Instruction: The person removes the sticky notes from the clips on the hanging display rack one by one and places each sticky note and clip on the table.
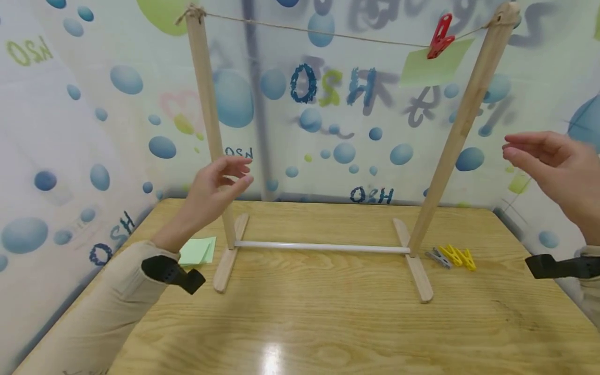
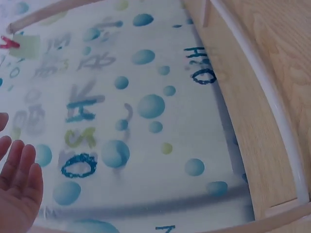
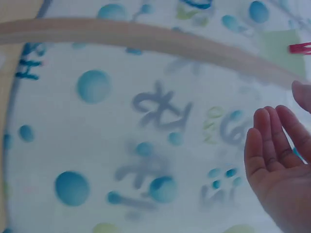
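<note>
My left hand (image 1: 217, 190) is raised in front of the left post (image 1: 206, 88) of a wooden frame, fingers loosely bent and nothing held. To the right of the other post (image 1: 464, 125), my right hand (image 1: 558, 166) hovers with relaxed fingers and an empty palm. A string (image 1: 319, 34) runs between the post tops. On it, near the right end, a red clothespin (image 1: 440, 37) clips a pale green paper (image 1: 433, 65). The clip and paper also show in both wrist views. Behind my left forearm lie green paper sheets (image 1: 197, 251) on the table.
Beside the frame's right foot (image 1: 419, 276) lie a grey clothespin (image 1: 439, 257) and two yellow clothespins (image 1: 458, 256). A white rod (image 1: 323, 247) joins the posts low down. The wooden table (image 1: 319, 323) reaches back to a patterned backdrop (image 1: 290, 140).
</note>
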The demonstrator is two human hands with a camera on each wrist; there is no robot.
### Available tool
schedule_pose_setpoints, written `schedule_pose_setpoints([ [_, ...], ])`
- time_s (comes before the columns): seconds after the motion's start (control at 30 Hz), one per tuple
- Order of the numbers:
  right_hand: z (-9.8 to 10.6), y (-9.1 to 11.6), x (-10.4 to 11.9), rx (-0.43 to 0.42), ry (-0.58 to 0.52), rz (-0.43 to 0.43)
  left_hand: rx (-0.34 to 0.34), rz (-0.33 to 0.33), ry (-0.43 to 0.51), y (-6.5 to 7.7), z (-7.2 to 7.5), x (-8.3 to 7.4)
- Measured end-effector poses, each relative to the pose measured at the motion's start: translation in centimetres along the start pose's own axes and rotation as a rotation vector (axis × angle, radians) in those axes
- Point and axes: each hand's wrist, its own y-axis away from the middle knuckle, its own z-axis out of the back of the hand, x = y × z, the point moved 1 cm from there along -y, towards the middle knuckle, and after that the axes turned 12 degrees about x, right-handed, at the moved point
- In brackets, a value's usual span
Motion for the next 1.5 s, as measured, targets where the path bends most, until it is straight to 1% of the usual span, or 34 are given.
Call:
schedule_pose_setpoints([
  [0.1, 0.4, -0.8, 2.3, -0.012, -0.084, 0.086, 0.072, -0.073, -0.036, -1.8, -1.1, -1.2],
  [0.17, 0.6, -1.4, 3.8, -0.021, -0.121, 0.122, 0.112, -0.108, -0.041, -2.9, -1.7, -2.0],
  [0.23, 0.7, -2.0, 5.1, -0.025, -0.134, 0.149, 0.135, -0.132, -0.029, -4.0, -2.2, -2.8],
  [0.33, 0.7, -2.6, 6.9, -0.022, -0.132, 0.169, 0.147, -0.155, -0.025, -5.5, -3.1, -3.9],
  [0.47, 0.5, -3.4, 9.0, -0.004, -0.098, 0.180, 0.156, -0.164, -0.043, -7.6, -4.4, -4.8],
  [0.63, -0.1, -4.6, 11.2, 0.009, -0.080, 0.239, 0.153, -0.159, -0.053, -10.3, -5.7, -5.7],
  [0.77, -0.5, -5.9, 12.4, 0.027, -0.116, 0.319, 0.130, -0.167, -0.053, -12.7, -6.8, -6.7],
  [0.87, -0.6, -6.9, 13.1, 0.032, -0.129, 0.354, 0.104, -0.174, -0.065, -14.4, -7.7, -7.5],
  [0.93, -0.6, -7.5, 13.5, 0.018, -0.127, 0.351, 0.087, -0.179, -0.064, -15.5, -8.2, -8.1],
  [1.0, -0.6, -7.9, 13.8, 0.003, -0.141, 0.352, 0.085, -0.155, -0.056, -16.4, -8.6, -8.7],
  [1.1, -0.6, -8.5, 14.0, -0.012, -0.171, 0.360, 0.106, -0.097, -0.035, -17.8, -9.2, -9.7],
  [1.17, -0.6, -8.9, 14.1, -0.018, -0.191, 0.363, 0.128, -0.052, -0.015, -18.6, -9.4, -10.4],
  [1.27, -0.6, -9.4, 14.1, -0.021, -0.203, 0.350, 0.132, -0.014, 0.014, -19.6, -9.7, -11.4],
  [1.37, -0.7, -9.7, 14.2, -0.001, -0.192, 0.342, 0.111, 0.029, 0.041, -20.2, -9.7, -12.0],
  [1.5, -1.0, -10.2, 14.3, 0.043, -0.155, 0.309, 0.096, 0.076, 0.090, -20.6, -9.7, -12.2],
])
